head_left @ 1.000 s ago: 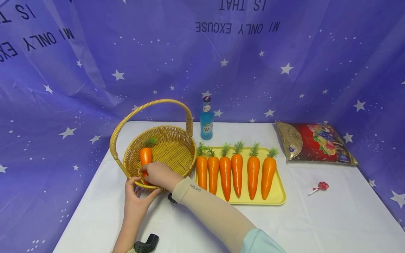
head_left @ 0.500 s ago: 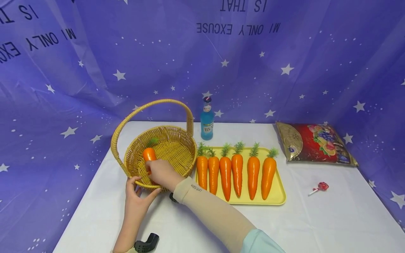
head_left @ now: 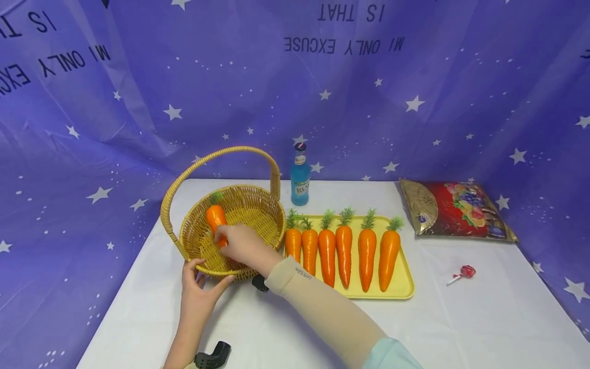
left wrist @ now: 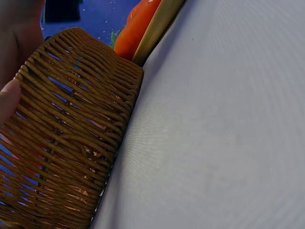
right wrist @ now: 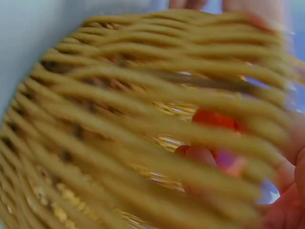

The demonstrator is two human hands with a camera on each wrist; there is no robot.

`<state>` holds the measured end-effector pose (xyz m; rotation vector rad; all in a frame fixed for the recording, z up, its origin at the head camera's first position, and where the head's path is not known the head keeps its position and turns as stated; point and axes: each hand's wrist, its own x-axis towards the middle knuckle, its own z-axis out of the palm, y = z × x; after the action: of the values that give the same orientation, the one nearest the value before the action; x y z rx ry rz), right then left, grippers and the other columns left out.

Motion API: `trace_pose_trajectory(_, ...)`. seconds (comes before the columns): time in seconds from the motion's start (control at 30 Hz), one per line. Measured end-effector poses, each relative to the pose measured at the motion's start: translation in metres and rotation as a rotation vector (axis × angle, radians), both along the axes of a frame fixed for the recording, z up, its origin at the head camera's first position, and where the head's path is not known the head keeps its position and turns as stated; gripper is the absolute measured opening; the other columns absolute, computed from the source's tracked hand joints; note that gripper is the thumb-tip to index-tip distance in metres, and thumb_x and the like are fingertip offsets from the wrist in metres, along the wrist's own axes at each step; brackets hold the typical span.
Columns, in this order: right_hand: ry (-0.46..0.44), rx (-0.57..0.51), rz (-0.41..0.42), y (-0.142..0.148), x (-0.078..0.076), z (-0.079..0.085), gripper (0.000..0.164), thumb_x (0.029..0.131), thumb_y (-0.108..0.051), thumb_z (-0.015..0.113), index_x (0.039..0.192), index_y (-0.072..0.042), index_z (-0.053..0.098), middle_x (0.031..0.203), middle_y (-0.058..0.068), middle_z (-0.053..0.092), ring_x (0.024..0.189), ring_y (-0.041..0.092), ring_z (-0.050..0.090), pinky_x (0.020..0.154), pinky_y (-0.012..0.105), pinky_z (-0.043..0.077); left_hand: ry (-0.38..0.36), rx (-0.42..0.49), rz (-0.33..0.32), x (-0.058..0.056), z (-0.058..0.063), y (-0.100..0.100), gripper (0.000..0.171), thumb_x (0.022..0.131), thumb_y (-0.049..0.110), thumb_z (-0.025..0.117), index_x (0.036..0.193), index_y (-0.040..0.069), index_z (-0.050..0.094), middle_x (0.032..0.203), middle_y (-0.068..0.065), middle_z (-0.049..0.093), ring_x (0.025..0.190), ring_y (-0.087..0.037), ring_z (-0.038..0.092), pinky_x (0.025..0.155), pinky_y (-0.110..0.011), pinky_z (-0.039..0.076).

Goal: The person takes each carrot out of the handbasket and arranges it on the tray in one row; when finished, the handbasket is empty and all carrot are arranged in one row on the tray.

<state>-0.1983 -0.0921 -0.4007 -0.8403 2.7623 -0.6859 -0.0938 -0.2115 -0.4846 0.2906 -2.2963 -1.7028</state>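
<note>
My right hand (head_left: 244, 248) reaches over the near rim of a wicker basket (head_left: 253, 218) and grips the lower end of an orange carrot (head_left: 215, 216) with a green top. That carrot lies at the left side inside the basket, its tip hidden by my fingers. With thumb and fingers spread, my left hand (head_left: 198, 289) holds the basket's near-left rim. In the left wrist view its thumb (left wrist: 9, 100) presses the woven wall. Through the weave, the right wrist view shows a bit of the orange carrot (right wrist: 214, 118), blurred.
Right of the basket, a yellow tray (head_left: 405, 284) bears several carrots (head_left: 367, 256) side by side. A blue bottle (head_left: 300, 182) stands behind. Further right lie a red and gold bag (head_left: 461, 210) and a lollipop (head_left: 466, 271). A purple starry cloth (head_left: 350, 118) hangs behind the table.
The right hand and the carrot it holds have shifted within the basket, lately away from me, with the carrot now more tilted. The left hand has stayed on the rim.
</note>
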Motion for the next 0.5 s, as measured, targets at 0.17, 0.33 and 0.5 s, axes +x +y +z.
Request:
trace_pose_trajectory(0.17,0.050,-0.034,0.015,0.022,0.010,0.021,0.023,0.089,-0.022,0.070,0.111,-0.025,0.064,0.094,-0.001,0.057,0.070,0.012,0.051,0.052,0.019,0.043,-0.004,-0.001,0.005,0.000,-0.001,-0.001,0.081,0.075,0.020,0.085,0.132,0.003,0.029,0.149,-0.019,0.018,0.138,-0.038,0.023,0.111,-0.050,0.030)
trace_pose_trajectory(0.33,0.107,-0.091,0.034,0.060,0.029,0.039,0.023,0.090,-0.022,0.069,0.112,-0.024,0.064,0.091,0.000,0.051,0.066,0.014,0.049,0.050,0.020,0.042,-0.007,-0.006,0.005,0.000,-0.001,0.000,0.081,0.076,0.020,0.084,0.132,0.003,0.030,0.149,-0.019,0.018,0.138,-0.038,0.023,0.111,-0.050,0.030)
trace_pose_trajectory(0.5,0.120,-0.132,0.033,0.106,0.059,0.043,0.022,0.089,-0.021,0.070,0.110,-0.024,0.065,0.090,-0.002,0.049,0.065,0.013,0.047,0.051,0.020,0.040,-0.019,-0.005,0.003,0.000,0.001,0.000,0.080,0.076,0.021,0.084,0.132,0.003,0.029,0.148,-0.020,0.019,0.138,-0.039,0.024,0.112,-0.050,0.029)
